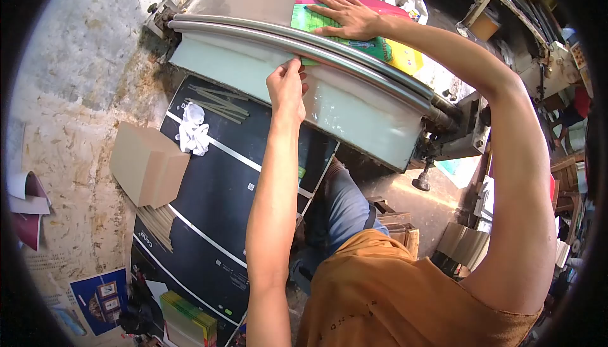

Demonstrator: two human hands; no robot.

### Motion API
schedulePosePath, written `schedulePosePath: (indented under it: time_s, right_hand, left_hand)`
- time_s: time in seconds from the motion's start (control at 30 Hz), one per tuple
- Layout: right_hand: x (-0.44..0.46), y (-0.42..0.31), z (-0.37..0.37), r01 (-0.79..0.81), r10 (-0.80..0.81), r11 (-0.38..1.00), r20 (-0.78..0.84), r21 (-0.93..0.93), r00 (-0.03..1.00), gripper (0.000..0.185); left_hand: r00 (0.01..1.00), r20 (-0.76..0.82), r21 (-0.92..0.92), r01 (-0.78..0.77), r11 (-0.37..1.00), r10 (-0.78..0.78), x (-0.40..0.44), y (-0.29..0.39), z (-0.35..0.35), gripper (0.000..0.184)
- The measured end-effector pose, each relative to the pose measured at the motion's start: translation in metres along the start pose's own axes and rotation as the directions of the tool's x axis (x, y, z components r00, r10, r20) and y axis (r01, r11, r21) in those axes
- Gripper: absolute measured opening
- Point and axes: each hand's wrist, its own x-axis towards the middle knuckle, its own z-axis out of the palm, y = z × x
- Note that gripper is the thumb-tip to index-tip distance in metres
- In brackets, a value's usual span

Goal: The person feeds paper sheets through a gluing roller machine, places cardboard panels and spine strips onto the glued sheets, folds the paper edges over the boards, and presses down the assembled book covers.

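My right hand (pixel 347 19) lies flat on the printed sheet (pixel 402 56), upper centre; across the roller (pixel 364 68), my left hand (pixel 289 87) curls, grasp unclear

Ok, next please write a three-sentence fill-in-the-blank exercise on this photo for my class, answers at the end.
1. The hand lying on the printed sheet behind the metal rollers is the person's ____ hand.
2. The small sheet edge beside the left hand is ____.
3. The crumpled cloth near the brown cardboard stack is ____.

Missing words: right; green; white.
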Motion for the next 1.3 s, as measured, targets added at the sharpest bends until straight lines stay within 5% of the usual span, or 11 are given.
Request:
schedulePosePath:
  time_s: [0.17,0.27,0.4,0.53,0.6,0.8,0.9,1.03,1.13,1.23,1.3]
  right_hand:
    - [0.015,0.004,-0.001,-0.1,0.052,0.937,0.15,0.335,0.987,0.09]
    - [-0.001,-0.035,-0.057,-0.348,0.031,0.553,0.399,0.757,0.916,0.096]
    - [0.008,-0.05,-0.066,-0.394,0.087,0.238,0.384,0.888,0.919,0.099]
    - [0.052,-0.052,-0.091,-0.148,0.039,0.89,0.25,0.432,0.967,0.064]
    - [0.054,-0.093,-0.112,0.058,-0.09,0.98,0.16,0.19,0.983,0.064]
    - [0.118,-0.2,-0.098,0.41,-0.334,0.867,0.282,-0.282,0.899,0.085]
    - [0.133,-0.268,-0.114,0.459,-0.154,0.809,0.621,-0.367,0.768,0.072]
    - [0.147,-0.324,-0.098,0.509,-0.178,0.785,0.66,-0.352,0.73,0.037]
    - [0.138,-0.355,-0.105,0.533,-0.367,0.808,0.496,-0.25,0.787,0.022]
    - [0.104,-0.367,-0.109,0.633,-0.629,0.767,0.078,-0.105,0.774,0.004]
    - [0.052,-0.379,-0.108,0.585,-0.593,0.805,-0.145,-0.093,0.792,0.006]
  left_hand:
    - [0.999,-0.037,0.017,0.003,1.0,-0.002,0.007,0.008,-0.012,0.026]
    - [0.999,-0.041,-0.008,-0.018,1.0,0.018,0.006,0.021,-0.029,0.024]
    - [0.999,-0.015,-0.057,-0.053,0.997,0.052,-0.024,0.049,-0.069,0.012]
    - [0.996,-0.009,-0.036,-0.089,0.995,0.089,-0.084,0.076,-0.118,0.016]
    - [0.994,-0.017,-0.021,-0.11,0.994,0.11,-0.116,0.086,-0.142,0.015]
    - [0.988,-0.062,0.076,-0.139,0.987,0.144,-0.206,0.108,-0.21,0.014]
    - [0.979,-0.094,0.117,-0.169,0.979,0.181,-0.248,0.114,-0.246,0.015]
    - [0.959,-0.169,0.307,-0.167,0.937,0.226,-0.299,0.12,-0.316,0.018]
    - [0.766,-0.144,0.883,-0.186,0.431,0.627,-0.334,0.118,-0.368,0.02]
    - [0.571,0.063,0.995,-0.099,-0.007,0.819,-0.37,0.12,-0.393,0.01]
    - [0.536,0.097,0.995,-0.07,-0.071,0.838,-0.393,0.106,-0.401,0.008]
